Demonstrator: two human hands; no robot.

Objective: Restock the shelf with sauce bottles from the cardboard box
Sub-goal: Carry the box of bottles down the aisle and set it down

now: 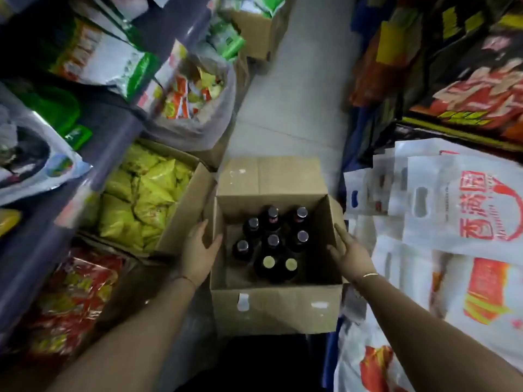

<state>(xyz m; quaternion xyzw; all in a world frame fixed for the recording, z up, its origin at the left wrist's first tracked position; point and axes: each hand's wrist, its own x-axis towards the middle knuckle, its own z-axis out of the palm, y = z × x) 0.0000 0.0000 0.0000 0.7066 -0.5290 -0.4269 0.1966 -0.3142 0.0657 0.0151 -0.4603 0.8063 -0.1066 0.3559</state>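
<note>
An open cardboard box (277, 309) sits in the aisle right below me. Several dark sauce bottles (273, 244) stand upright inside it, most with dark caps and two at the front with pale caps. My left hand (199, 248) presses flat against the box's left wall, thumb hooked over the rim. My right hand (349, 251) holds the right wall the same way, fingers along the outside flap. The box's far flap is folded outward.
Left of the box stands a carton of yellow packets (147, 199), with red packets (73, 295) nearer me and a clear bag of snacks (195, 103) farther off. White printed bags (458, 210) pile up on the right. Grey floor (294, 94) runs ahead between shelves.
</note>
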